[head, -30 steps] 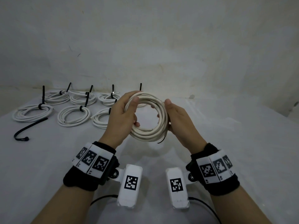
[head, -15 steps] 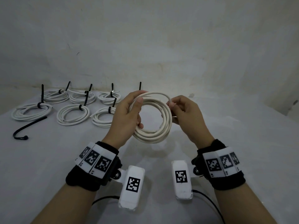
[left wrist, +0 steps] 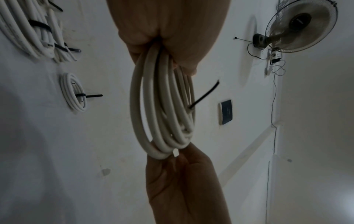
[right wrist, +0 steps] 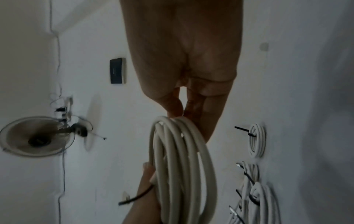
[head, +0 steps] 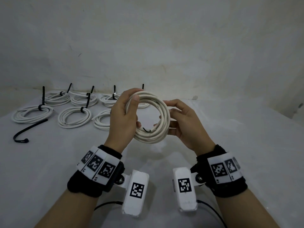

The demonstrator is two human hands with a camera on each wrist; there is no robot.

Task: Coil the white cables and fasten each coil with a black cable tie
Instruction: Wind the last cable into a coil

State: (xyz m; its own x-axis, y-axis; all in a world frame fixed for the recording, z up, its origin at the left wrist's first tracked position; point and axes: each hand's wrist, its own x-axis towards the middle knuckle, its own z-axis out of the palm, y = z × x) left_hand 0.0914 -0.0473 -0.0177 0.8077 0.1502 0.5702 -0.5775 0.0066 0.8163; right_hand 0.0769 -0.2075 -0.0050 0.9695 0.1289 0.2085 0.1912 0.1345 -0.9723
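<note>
Loose tie (head: 29,130) is lying far left on the table (head: 246,153), tied coils (head: 74,117) sitting behind it. Left hand (head: 122,119) is gripping the coil's (head: 151,135) left side, thumb over the strands. Coil is being held upright above the table, mid-frame. Right hand (head: 185,124) is pinching its right edge with thumb and fingers.

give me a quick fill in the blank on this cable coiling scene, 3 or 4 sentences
1. The coil held in the air is gripped by ____ hands.
2. The loose cable tie lying on the table is ____ in colour.
3. Each finished coil on the table is fastened with a black ____.
4. The left hand grips the held coil with its thumb on the ____ of the ring.

Missing words: both; black; cable tie; inside
</note>
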